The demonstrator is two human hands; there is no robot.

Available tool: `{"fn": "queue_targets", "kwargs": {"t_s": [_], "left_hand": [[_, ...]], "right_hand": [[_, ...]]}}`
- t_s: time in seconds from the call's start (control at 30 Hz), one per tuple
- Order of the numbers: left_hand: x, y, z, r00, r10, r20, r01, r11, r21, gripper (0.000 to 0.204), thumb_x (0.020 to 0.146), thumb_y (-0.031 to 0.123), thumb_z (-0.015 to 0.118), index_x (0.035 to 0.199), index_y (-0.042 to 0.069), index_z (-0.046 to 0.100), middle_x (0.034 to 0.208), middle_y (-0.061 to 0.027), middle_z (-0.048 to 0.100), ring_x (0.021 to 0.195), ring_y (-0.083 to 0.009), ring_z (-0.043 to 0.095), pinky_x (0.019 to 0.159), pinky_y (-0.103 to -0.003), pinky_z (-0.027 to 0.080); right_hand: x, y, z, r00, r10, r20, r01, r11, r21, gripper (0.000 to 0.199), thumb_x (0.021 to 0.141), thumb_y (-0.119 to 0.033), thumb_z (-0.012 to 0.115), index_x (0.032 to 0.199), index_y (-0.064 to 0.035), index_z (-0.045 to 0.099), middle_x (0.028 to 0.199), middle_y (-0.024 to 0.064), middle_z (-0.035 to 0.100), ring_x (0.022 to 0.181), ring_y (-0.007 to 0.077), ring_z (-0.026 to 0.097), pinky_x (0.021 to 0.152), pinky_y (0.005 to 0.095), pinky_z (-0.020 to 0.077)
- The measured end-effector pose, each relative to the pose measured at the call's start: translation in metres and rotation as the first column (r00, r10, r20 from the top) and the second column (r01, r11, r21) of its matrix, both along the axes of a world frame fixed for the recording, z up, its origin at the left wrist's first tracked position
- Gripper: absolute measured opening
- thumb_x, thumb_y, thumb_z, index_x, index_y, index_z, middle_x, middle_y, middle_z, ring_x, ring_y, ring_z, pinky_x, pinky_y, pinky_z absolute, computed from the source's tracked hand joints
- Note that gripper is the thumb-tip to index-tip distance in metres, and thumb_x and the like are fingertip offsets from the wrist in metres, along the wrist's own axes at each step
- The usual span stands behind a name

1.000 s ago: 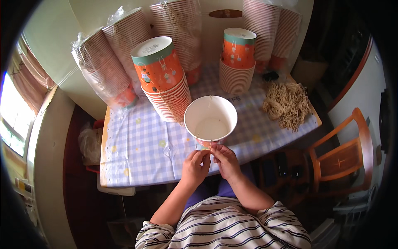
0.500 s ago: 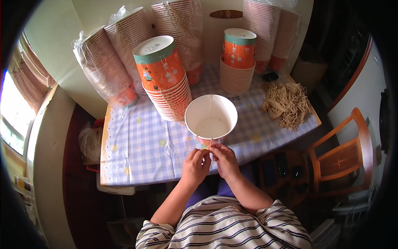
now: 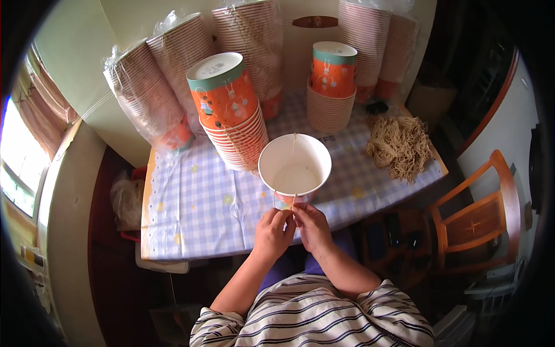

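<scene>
A white-lined paper cup (image 3: 295,168) with an orange outside hangs tilted toward me above the table's near edge. A thin tan string (image 3: 284,186) runs across its mouth and down to my fingers. My left hand (image 3: 272,231) and my right hand (image 3: 311,224) meet just below the cup, both pinching the ends of the string. The fingertips touch each other over the near rim of the cup.
The table carries a blue checked cloth (image 3: 196,208). A stack of orange cups (image 3: 231,115) leans behind the held cup, another stack (image 3: 330,87) stands further back. Plastic-wrapped cup sleeves (image 3: 150,92) line the wall. A heap of tan strings (image 3: 399,147) lies right. A wooden chair (image 3: 480,214) stands at right.
My hands have stayed under the cup, with the fingers shifting slightly on the string. The cup has barely moved.
</scene>
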State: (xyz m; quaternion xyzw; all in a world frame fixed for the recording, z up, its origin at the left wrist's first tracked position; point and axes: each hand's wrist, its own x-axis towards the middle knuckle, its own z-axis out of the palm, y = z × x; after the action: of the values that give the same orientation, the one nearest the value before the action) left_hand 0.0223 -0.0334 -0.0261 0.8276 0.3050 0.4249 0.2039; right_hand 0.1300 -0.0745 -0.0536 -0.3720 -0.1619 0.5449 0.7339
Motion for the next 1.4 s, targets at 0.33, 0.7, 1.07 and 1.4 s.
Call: {"fn": "queue_targets", "kwargs": {"t_s": [0.33, 0.7, 1.07, 1.4], "left_hand": [[0.002, -0.002, 0.003, 0.999, -0.024, -0.038, 0.028, 0.994, 0.105, 0.013, 0.074, 0.002, 0.066, 0.085, 0.004, 0.059, 0.071, -0.0091, 0.055, 0.066, -0.0269, 0.056, 0.059, -0.038, 0.046], [0.000, -0.002, 0.005, 0.993, -0.066, -0.094, 0.085, 0.975, 0.207, 0.016, 0.071, 0.002, 0.066, 0.086, 0.005, 0.061, 0.075, -0.0069, 0.057, 0.068, -0.0242, 0.057, 0.062, -0.036, 0.046], [-0.003, 0.003, 0.003, 0.989, -0.073, -0.129, 0.106, 0.957, 0.269, 0.019, 0.068, 0.001, 0.067, 0.086, 0.004, 0.061, 0.074, -0.0062, 0.057, 0.068, -0.0239, 0.057, 0.061, -0.036, 0.047], [-0.023, 0.012, 0.026, 0.999, -0.010, 0.034, 0.005, 0.987, 0.161, 0.030, 0.069, 0.002, 0.067, 0.100, 0.004, 0.066, 0.107, -0.0147, 0.058, 0.065, -0.0197, 0.059, 0.063, -0.033, 0.050]], "right_hand": [[-0.001, 0.004, 0.010, 0.993, -0.058, -0.099, 0.058, 0.998, 0.006, 0.014, 0.089, -0.010, 0.058, 0.099, -0.0002, 0.062, 0.079, -0.0002, 0.059, 0.062, 0.0043, 0.045, 0.060, 0.0183, 0.0369], [0.003, 0.015, 0.022, 0.969, -0.067, -0.238, 0.048, 0.995, -0.083, 0.011, 0.091, -0.013, 0.058, 0.093, -0.0037, 0.062, 0.080, -0.0006, 0.055, 0.060, 0.0038, 0.043, 0.056, 0.0180, 0.0362], [0.002, 0.024, 0.025, 0.960, -0.110, -0.259, 0.066, 0.983, -0.173, 0.011, 0.087, -0.017, 0.064, 0.090, -0.0062, 0.064, 0.080, 0.0004, 0.057, 0.060, 0.0035, 0.045, 0.054, 0.0198, 0.0375], [0.073, -0.005, 0.039, 0.540, 0.246, 0.805, -0.107, 0.969, -0.224, 0.014, 0.083, -0.016, 0.068, 0.082, -0.0018, 0.068, 0.071, -0.0028, 0.062, 0.067, 0.0029, 0.052, 0.061, 0.0203, 0.0427]]}}
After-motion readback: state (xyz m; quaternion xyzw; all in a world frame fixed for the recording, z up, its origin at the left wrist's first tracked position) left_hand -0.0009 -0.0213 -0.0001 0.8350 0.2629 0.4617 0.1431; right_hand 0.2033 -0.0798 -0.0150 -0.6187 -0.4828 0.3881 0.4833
